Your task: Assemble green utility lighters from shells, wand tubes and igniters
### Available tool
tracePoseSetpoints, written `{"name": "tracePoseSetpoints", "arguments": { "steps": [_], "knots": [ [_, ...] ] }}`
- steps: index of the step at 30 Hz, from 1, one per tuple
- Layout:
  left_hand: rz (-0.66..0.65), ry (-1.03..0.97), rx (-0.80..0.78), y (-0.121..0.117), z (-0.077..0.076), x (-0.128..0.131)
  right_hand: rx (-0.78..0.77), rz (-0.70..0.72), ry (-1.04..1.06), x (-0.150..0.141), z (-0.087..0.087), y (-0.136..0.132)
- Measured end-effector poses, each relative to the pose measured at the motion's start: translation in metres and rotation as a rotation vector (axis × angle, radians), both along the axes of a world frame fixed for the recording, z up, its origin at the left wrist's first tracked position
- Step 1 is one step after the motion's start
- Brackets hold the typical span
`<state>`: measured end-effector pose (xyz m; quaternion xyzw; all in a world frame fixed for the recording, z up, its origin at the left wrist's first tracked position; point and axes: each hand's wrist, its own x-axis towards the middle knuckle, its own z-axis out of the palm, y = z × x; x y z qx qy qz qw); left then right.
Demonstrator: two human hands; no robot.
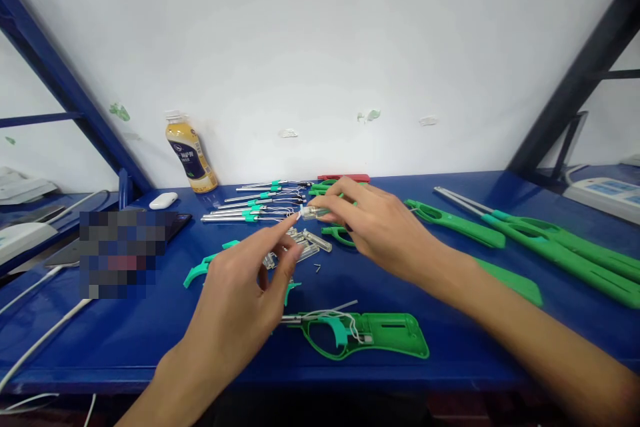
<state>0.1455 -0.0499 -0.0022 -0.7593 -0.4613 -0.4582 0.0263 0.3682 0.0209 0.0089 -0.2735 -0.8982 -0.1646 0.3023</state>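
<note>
My right hand pinches a small clear plastic tube above the blue table. My left hand reaches up beside it, its thumb and forefinger pinched near the tube's left end, on a thin wire I can barely make out. Below the hands lies a pile of similar clear tubes. A half-open green lighter shell with a teal trigger and white wires lies near the front edge. A row of metal rods with teal collars lies behind the hands.
Long green lighter bodies lie at the right. A yellow drink bottle stands against the white wall, with a white earbud case and a phone at the left. White cables trail off the left edge. Blue shelf struts frame both sides.
</note>
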Motion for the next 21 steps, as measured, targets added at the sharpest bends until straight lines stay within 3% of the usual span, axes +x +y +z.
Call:
{"name": "tracePoseSetpoints", "arguments": {
  "steps": [4, 7, 14, 18, 21],
  "knots": [
    [-0.036, 0.139, -0.018, -0.011, -0.005, 0.009, -0.032, -0.068, 0.009, 0.023, 0.009, -0.010],
    [-0.136, 0.214, -0.082, -0.018, -0.011, 0.013, -0.069, -0.153, 0.070, 0.047, 0.002, -0.035],
    [-0.275, 0.325, -0.207, -0.023, -0.023, 0.016, -0.247, -0.191, 0.049, 0.084, -0.057, -0.102],
    [-0.294, 0.305, -0.248, -0.021, -0.024, 0.021, -0.288, -0.241, 0.053, 0.085, -0.085, -0.111],
    [-0.299, 0.259, -0.265, -0.018, -0.027, 0.026, -0.278, -0.238, 0.056, 0.083, -0.092, -0.109]
  ]
}}
